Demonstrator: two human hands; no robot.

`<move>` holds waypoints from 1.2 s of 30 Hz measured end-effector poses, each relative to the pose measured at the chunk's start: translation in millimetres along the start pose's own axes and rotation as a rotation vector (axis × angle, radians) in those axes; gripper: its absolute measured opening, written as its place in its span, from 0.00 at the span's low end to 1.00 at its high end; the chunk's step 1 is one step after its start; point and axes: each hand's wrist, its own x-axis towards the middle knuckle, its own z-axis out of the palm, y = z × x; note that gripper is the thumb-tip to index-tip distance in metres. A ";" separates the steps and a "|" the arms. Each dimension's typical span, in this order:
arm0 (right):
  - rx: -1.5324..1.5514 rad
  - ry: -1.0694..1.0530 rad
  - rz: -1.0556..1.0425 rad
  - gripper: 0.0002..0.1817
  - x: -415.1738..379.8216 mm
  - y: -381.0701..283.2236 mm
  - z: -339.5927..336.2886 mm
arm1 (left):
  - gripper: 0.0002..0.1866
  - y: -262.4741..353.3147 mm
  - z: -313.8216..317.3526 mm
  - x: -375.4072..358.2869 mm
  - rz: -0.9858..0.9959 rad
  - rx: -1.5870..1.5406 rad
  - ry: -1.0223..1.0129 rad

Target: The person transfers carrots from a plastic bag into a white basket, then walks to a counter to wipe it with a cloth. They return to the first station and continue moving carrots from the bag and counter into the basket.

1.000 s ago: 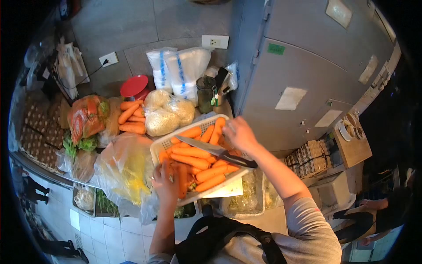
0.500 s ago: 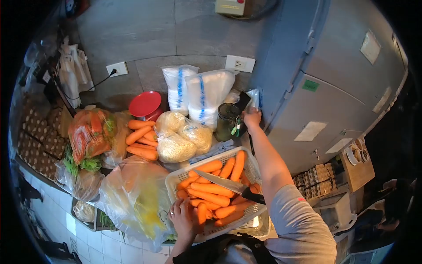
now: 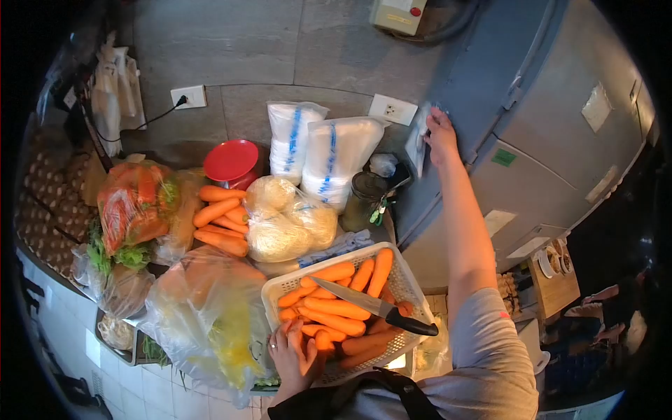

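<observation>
My right hand is raised beside the grey metal cabinet, its fingers closed on a clear plastic packet whose contents I cannot make out. My left hand grips the near left rim of a white plastic basket, fingertips close to the carrots. Many orange carrots fill this basket. Across them lies a knife, its black handle reaching over the right rim.
Behind the basket stand bagged pale noodle-like strands, loose carrots, a red-topped scale, white plastic packs and a dark jar. Bagged vegetables sit left. The grey cabinet borders the right; another person is beyond.
My right hand has lifted the plastic packet from beside the jar, up and to the right along the cabinet. My left hand stays at the basket. The view has shifted slightly.
</observation>
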 end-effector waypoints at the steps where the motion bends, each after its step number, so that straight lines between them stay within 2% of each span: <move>1: 0.001 -0.013 -0.055 0.24 -6.5 -12.5 -0.9 | 0.24 -0.8 0.1 -0.2 0.002 -0.006 0.006; 4: 0.028 -0.055 -0.193 0.25 -36.3 -47.3 -4.6 | 0.24 0.4 -1.2 0.7 0.015 -0.046 0.030; 9: 0.106 -0.099 -0.127 0.27 -75.4 -83.3 -9.5 | 0.27 1.3 -1.5 -3.6 -0.032 -0.106 0.012; 13: 0.022 -0.104 -0.082 0.32 -81.4 -78.7 -19.7 | 0.26 5.7 -3.0 -2.2 -0.061 -0.130 0.002; 16: -0.562 0.185 -0.591 0.36 -61.2 -43.3 -25.1 | 0.25 4.6 -2.6 -3.0 -0.053 -0.102 -0.005; 19: -0.829 0.360 -0.922 0.38 -68.8 -31.8 -12.7 | 0.25 3.2 -0.9 -2.3 -0.038 -0.054 -0.013; 23: -1.028 0.326 -0.989 0.33 -58.5 3.4 4.4 | 0.25 3.1 -1.7 -2.4 -0.061 -0.049 -0.025; 24: -1.139 0.295 -0.962 0.31 -50.6 21.9 6.6 | 0.25 3.2 -1.4 -2.3 -0.066 -0.057 -0.024; 27: -1.206 0.065 -0.651 0.30 -57.2 61.6 11.0 | 0.25 1.9 -0.2 -2.0 -0.057 -0.079 -0.001; 29: -1.217 -0.097 -0.288 0.38 -46.3 99.2 6.3 | 0.25 2.7 -2.5 -0.2 -0.056 -0.082 -0.011; 32: -1.145 -0.125 -0.191 0.40 -24.7 163.2 -13.5 | 0.25 0.5 -1.4 0.3 -0.066 -0.046 -0.022; 35: -1.156 -0.105 -0.106 0.39 -44.0 140.4 -1.3 | 0.27 0.1 2.6 -0.6 -0.083 0.045 -0.049; 36: -1.150 -0.105 -0.177 0.38 -50.7 135.7 -1.3 | 0.27 0.6 3.6 -0.5 -0.086 0.081 -0.063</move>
